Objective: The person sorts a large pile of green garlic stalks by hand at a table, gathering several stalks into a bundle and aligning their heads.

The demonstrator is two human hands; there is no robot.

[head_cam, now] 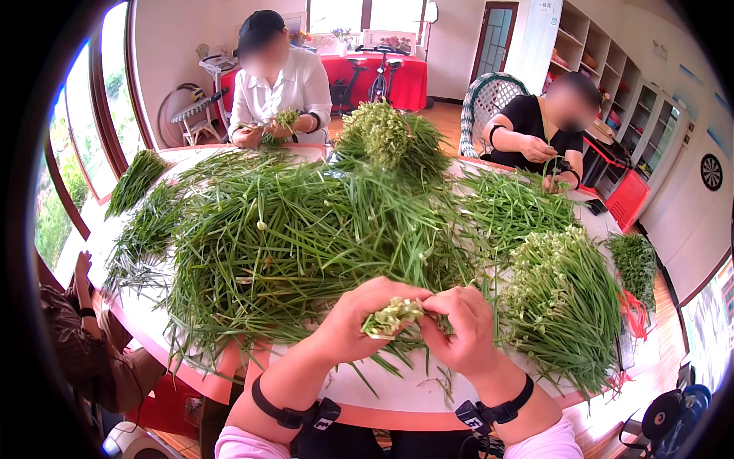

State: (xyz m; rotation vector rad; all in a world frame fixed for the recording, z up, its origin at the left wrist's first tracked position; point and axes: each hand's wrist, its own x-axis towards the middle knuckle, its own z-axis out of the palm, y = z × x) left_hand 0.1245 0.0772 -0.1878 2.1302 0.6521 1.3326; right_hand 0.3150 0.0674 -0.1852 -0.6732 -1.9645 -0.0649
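Observation:
My left hand [358, 315] is closed around a small bunch of flowering chive stems [392, 317], their pale bud ends facing up towards me. Close against it, my right hand [461, 324] pinches at the bunch's edge with thumb and forefinger; the exact stem between them is hard to make out. Beyond both hands spreads a large loose heap of green chive stems [275, 246]. To the right lies a thick pile of stems with their buds aligned [556, 298]. Another budded pile [384, 137] stands at the table's far side.
The white table [367, 396] has an orange rim. Two people [281, 86] [539, 126] handle stems across it, and a third person [92, 344] sits at the left. Red ties [633, 315] hang by the right pile. A dark phone-like object [596, 206] lies at the far right.

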